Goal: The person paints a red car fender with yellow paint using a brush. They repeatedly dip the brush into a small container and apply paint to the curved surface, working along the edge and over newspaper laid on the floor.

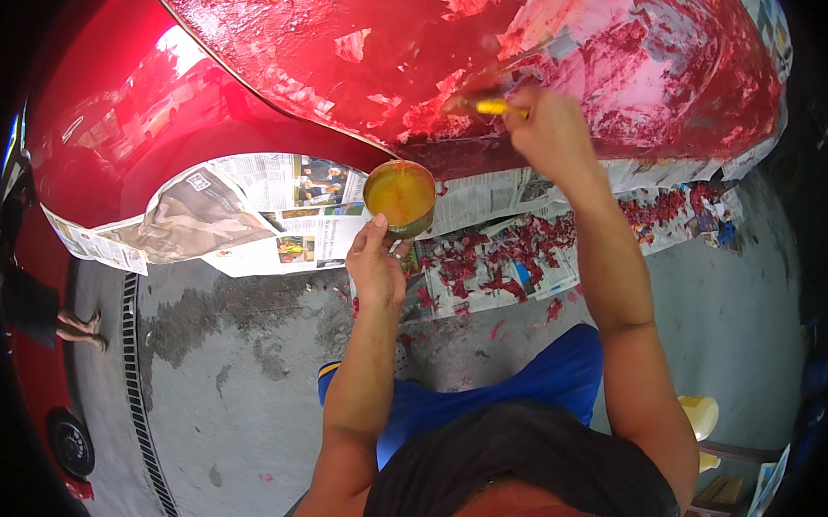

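Note:
My left hand is closed round the lower side of a small round can with yellowish liquid in it, held just in front of a red car's bodywork. In my right hand is a paintbrush with a yellow handle; its bristles are blurred and lie at the car panel. Red paint on that panel is wrinkled and peeling, with pinkish patches laid bare toward the right. The neighbouring red fender at the left is smooth and shiny.
Newspaper masks the car's lower edge. More newspaper on the floor carries red paint scraps. A drain grate runs along the left, near another red car and a person's legs. A pale yellow container stands lower right.

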### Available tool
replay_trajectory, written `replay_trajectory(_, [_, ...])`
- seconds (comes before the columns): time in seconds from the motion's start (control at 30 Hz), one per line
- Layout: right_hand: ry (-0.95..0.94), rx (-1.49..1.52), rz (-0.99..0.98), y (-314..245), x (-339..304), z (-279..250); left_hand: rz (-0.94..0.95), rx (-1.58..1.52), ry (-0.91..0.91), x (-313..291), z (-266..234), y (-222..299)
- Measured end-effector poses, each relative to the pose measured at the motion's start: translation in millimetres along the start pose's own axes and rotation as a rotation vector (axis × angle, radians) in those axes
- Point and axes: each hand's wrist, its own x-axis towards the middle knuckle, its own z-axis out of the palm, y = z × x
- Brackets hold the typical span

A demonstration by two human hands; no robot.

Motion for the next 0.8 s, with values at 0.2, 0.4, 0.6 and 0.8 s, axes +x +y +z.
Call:
replay_trajectory(0.2, [0.345, 0.054, -0.085, -28, -4, -56, 0.02, 0.006, -0.008, -3, -5, 6])
replay_trajectory(0.4, [0.562, 0.029, -0.241, -20, -8, -3, 0.034, -0.01, -0.011, -6, -2, 9])
replay_trajectory(0.6, [0.0, -0.109, -0.033, -20, -67, 50, 0.021, -0.022, 0.02, -4, -6, 9])
replay_trajectory(0.8, [0.432, 0.157, -0.312, -46, -46, 34, 0.005, -0.009, 0.029, -8, -7, 1])
